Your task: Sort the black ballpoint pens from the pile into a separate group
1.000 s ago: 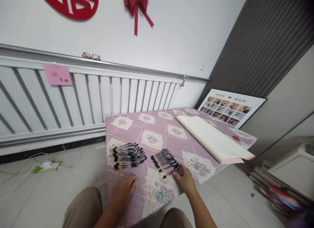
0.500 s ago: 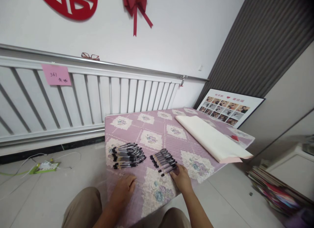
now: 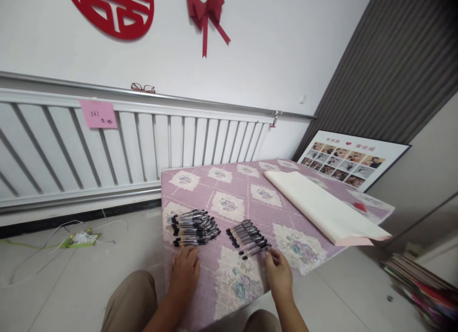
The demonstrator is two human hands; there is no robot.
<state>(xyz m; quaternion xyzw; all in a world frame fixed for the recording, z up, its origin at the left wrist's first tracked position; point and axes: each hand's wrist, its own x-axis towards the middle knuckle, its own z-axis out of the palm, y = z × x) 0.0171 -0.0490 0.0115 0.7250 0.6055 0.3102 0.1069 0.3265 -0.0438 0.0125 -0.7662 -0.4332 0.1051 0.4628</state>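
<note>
My left hand [image 3: 185,267] is low over the table's near left part, its fingertips at the lowest pens of a loose pile of black-capped clear pens [image 3: 195,229]. Its fingers are loosely bent and hold nothing I can see. To the right lies a slanting row of several similar pens [image 3: 250,234], side by side. My right hand [image 3: 279,270] is at the row's near right end, with the fingertips by the end of the nearest pen [image 3: 255,252]. A gap shows between its thumb and forefinger. Whether the fingertips touch that pen is unclear.
A purple patterned cloth [image 3: 229,184] covers the table. Folded cream sheets [image 3: 318,203] lie to the right, near a small red item [image 3: 359,207]. A photo board [image 3: 352,158] leans behind. A white radiator [image 3: 196,136] runs along the wall. A power strip [image 3: 82,240] lies on the floor.
My left hand has moved forward to the pen pile, its fingers reaching out. My right hand has drawn slightly back from the row's near pen. The view has shifted a little left.
</note>
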